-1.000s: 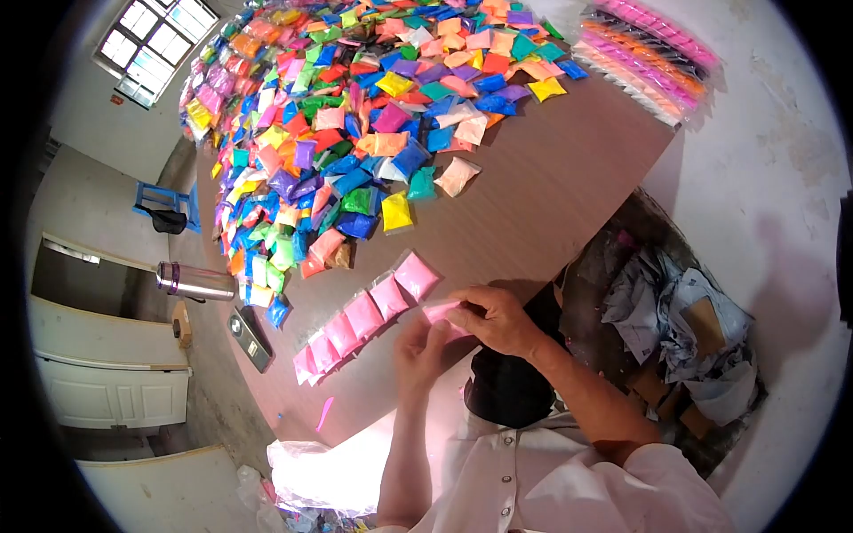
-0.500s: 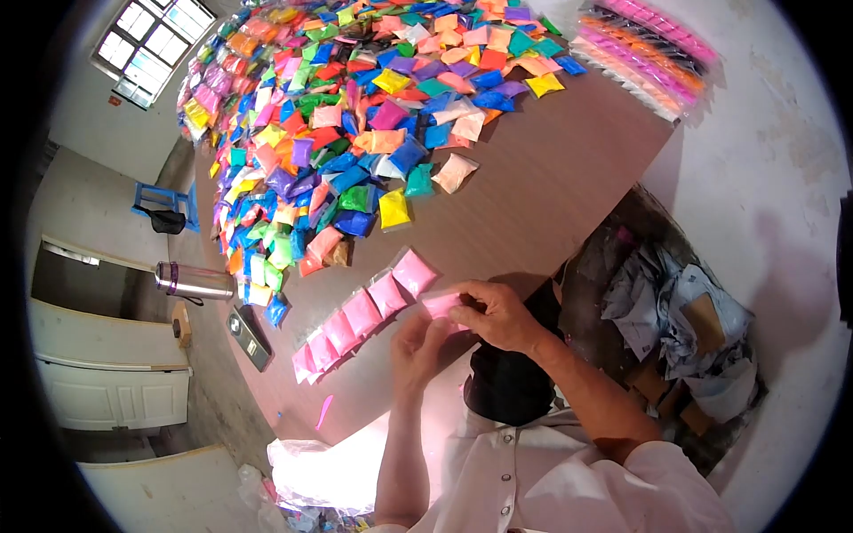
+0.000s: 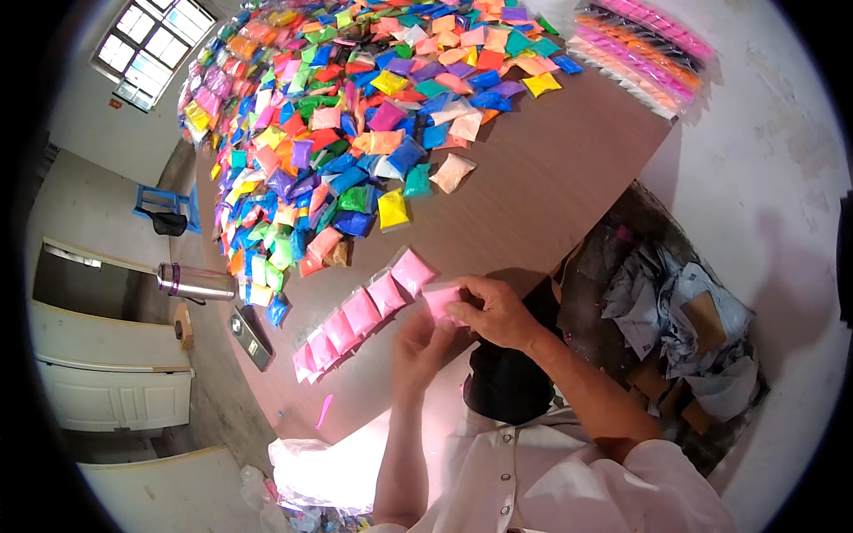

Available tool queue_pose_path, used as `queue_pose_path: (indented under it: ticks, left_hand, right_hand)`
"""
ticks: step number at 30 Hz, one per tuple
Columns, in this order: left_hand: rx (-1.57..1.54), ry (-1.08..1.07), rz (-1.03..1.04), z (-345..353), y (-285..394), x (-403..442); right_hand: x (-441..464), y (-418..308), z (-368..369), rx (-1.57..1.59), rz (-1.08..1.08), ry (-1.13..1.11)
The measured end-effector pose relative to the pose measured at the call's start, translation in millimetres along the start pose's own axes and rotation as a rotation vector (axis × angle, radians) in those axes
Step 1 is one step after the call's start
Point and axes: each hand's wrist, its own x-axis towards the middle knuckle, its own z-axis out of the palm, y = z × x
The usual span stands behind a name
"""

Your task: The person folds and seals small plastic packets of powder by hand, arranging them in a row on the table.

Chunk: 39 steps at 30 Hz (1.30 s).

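A pink packet [image 3: 441, 302] is pinched between the thumb and fingers of my right hand [image 3: 493, 311], above the table's near edge. My left hand [image 3: 421, 349] is at the packet's lower side, with its thumb against it and its fingers curled; how firmly it grips is hard to see. Just left of the hands, a slanting row of several overlapping pink packets [image 3: 360, 313] lies on the brown table [image 3: 542, 191]. The packet at the row's upper end is closest to the held one.
A large heap of coloured packets [image 3: 342, 142] covers the far left. Bagged rows [image 3: 641, 55] lie at the back right. A phone [image 3: 250, 338], a steel flask [image 3: 197, 282] and a pink plastic knife [image 3: 325, 411] are at the left. Crumpled wrapping [image 3: 693, 320] fills a box at right.
The held packet now shows more of its flat face, tilted up between my hands. My hands have hardly moved, and the row of pink packets lies as before.
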Motion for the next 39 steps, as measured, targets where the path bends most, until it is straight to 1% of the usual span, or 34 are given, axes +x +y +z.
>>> queue_pose_path:
  ticks: [4, 7, 9, 13, 16, 19, 21, 25, 27, 28, 30, 31, 33, 34, 35, 36, 37, 39]
  left_hand:
    - [-0.024, 0.012, 0.0, -5, -4, 1]
    - [0.015, 0.004, -0.04, -8, 1, 1]
    - [-0.031, -0.041, -0.043, -10, 1, 1]
    - [-0.053, -0.069, 0.001, -6, 7, 0]
    - [-0.085, -0.03, -0.042, -8, 5, 0]
    - [-0.079, -0.018, -0.046, -11, -3, 3]
    - [-0.081, -0.003, -0.002, -10, -7, 3]
    - [0.006, -0.011, 0.034, -10, -6, 1]
    - [0.003, -0.016, 0.028, -8, -1, -1]
    - [0.004, -0.021, 0.033, -5, 3, -2]
    - [-0.043, 0.035, 0.037, 2, 12, -5]
    - [-0.046, 0.028, 0.038, 2, 10, -8]
    - [0.052, 0.068, -0.024, 2, 8, -13]
    - [0.019, 0.098, -0.023, 8, 12, -19]
    - [0.009, 0.076, -0.027, 11, 13, -22]
    - [0.023, 0.098, -0.009, 9, 11, -27]
    - [0.032, 0.117, 0.006, 8, 7, -30]
    - [0.081, 0.107, 0.043, 2, -3, -36]
  right_hand:
    - [-2, -3, 3, -0.048, -0.043, -0.001]
    - [-2, -4, 2, -0.126, -0.043, 0.004]
    - [-1, 0, 3, -0.025, -0.037, 0.015]
    - [-1, 6, 3, 0.013, -0.014, 0.067]
    - [-2, 4, 2, 0.022, 0.021, 0.044]
    - [-1, 5, 2, 0.022, -0.032, 0.024]
    - [-2, 0, 1, -0.073, -0.095, 0.003]
    - [-1, 6, 3, -0.039, -0.149, 0.024]
    - [-3, 1, 3, 0.017, -0.047, 0.041]
    - [-4, 3, 4, 0.016, -0.051, 0.046]
    - [-9, 11, 6, -0.082, -0.187, 0.096]
    - [-13, 9, 7, -0.087, -0.187, 0.102]
    - [-24, 4, 9, -0.006, -0.112, 0.08]
    - [-29, 6, 12, -0.012, -0.108, 0.092]
    - [-34, 10, 13, -0.045, -0.144, 0.093]
    - [-40, 12, 12, -0.086, -0.175, 0.101]
    - [-47, 10, 14, -0.053, -0.152, 0.102]
    - [-57, 25, 21, 0.231, -0.094, 0.135]
